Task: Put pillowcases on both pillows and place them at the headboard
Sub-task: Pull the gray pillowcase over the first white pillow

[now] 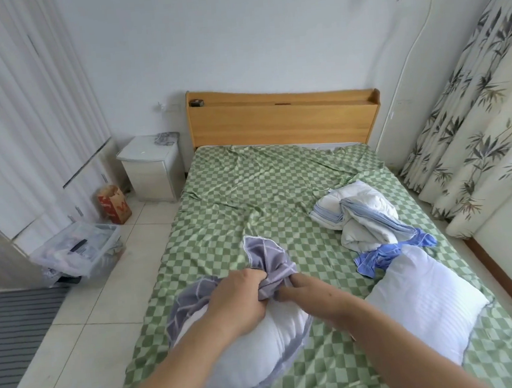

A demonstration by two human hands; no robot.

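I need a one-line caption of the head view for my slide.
Both hands, left and right, bunch a grey lined pillowcase over a white pillow on the green checked bed sheet.

White walls (233,25), tiled floor (85,348), white nightstand (150,169), bamboo-print curtains (483,118).

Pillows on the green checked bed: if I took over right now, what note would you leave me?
Left hand and right hand both grip the bunched grey lined pillowcase, which is only partly pulled over the white pillow near the foot of the bed.
The second white pillow lies bare to the right; the blue pillowcase is crumpled beside it, next to a white and blue quilt.
Done: first pillowcase started.
Left: finish it, cover the second pillow, put both at the wooden headboard.
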